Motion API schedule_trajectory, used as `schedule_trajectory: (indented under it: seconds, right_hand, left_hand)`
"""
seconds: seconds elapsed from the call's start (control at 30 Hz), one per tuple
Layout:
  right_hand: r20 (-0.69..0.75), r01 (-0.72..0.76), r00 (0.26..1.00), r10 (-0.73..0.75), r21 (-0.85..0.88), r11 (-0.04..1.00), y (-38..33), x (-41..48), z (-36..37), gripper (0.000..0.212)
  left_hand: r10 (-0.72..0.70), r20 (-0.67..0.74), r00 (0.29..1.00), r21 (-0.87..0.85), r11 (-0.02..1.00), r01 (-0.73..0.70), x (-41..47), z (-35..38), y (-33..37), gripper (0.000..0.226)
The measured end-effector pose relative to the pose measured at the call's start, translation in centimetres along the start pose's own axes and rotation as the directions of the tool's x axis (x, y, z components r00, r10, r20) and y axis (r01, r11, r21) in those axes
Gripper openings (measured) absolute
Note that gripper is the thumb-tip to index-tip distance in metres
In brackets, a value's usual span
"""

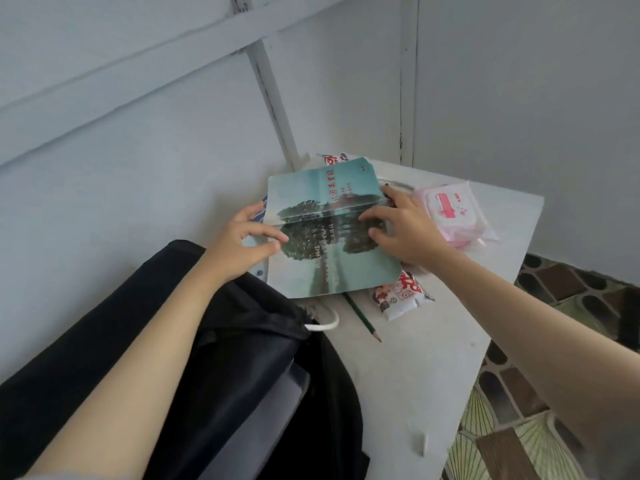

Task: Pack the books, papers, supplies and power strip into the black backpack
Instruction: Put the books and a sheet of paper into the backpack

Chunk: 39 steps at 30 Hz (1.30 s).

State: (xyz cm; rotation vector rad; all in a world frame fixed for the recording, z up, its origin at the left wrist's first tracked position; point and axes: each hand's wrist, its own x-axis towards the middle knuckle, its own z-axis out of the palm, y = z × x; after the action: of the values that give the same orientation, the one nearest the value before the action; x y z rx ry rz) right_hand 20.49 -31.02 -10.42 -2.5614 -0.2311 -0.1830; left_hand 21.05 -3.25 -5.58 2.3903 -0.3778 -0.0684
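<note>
- Book (pixel 329 271) lies on the desk (pixel 398 375), just beside the backpack (pixel 242 341).
- Left grip (pixel 242 244): thumb and forefinger appear to pinch the book's left edge; the contact is partly hidden.
- Right grip (pixel 405 226): fingers spread, tips pressing the cover's right side.
- Pencil (pixel 362 317) protrudes from under the book's near edge.

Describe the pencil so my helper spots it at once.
On the white table, look just below the teal booklet. The pencil lies between the black backpack and a red-and-white packet: the only thin dark-green stick, tip toward you.
</note>
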Motion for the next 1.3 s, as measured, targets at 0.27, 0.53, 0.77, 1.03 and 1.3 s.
schedule_trajectory:
  seconds: [0.27, 0.53, 0.77, 1.03, 1.3]
  right_hand:
    - [-0.037, 0.088, 0.996, -0.085, 0.081, 0.993, 1.0, 2.2, -0.6, 0.022]
    - [-0.315, 0.172, 0.948, -0.046, 0.386, 0.906, -0.2, 2.7, -2.4, 0.021]
    - [-0.336, 0.238, 0.942, -0.003, 0.661, 0.711, -2.8, 0.4, -4.7, 0.030]
    - [-0.078, 0.073, 0.997, 0.011, 0.962, 0.262, -4.0, -3.4, -6.4, 0.055]
    - [0.095, -0.098, 0.995, 0.029, 0.989, 0.108, -6.6, -9.1, -6.8, 0.066]
  left_hand:
    - [0.075, -0.064, 0.995, 0.166, 0.984, -0.064, 3.4, 2.5, -2.0, 0.039]
    - [0.270, -0.412, 0.870, 0.147, 0.962, -0.229, 3.3, -0.5, 2.9, 0.040]
    - [0.314, -0.397, 0.862, -0.048, 0.931, -0.361, 1.2, -3.7, 7.1, 0.049]
    - [0.054, -0.328, 0.943, -0.505, 0.833, -0.224, -1.9, -5.2, 8.2, 0.044]
    - [0.009, -0.154, 0.988, -0.486, 0.870, -0.084, -6.7, -4.2, 9.4, 0.026]
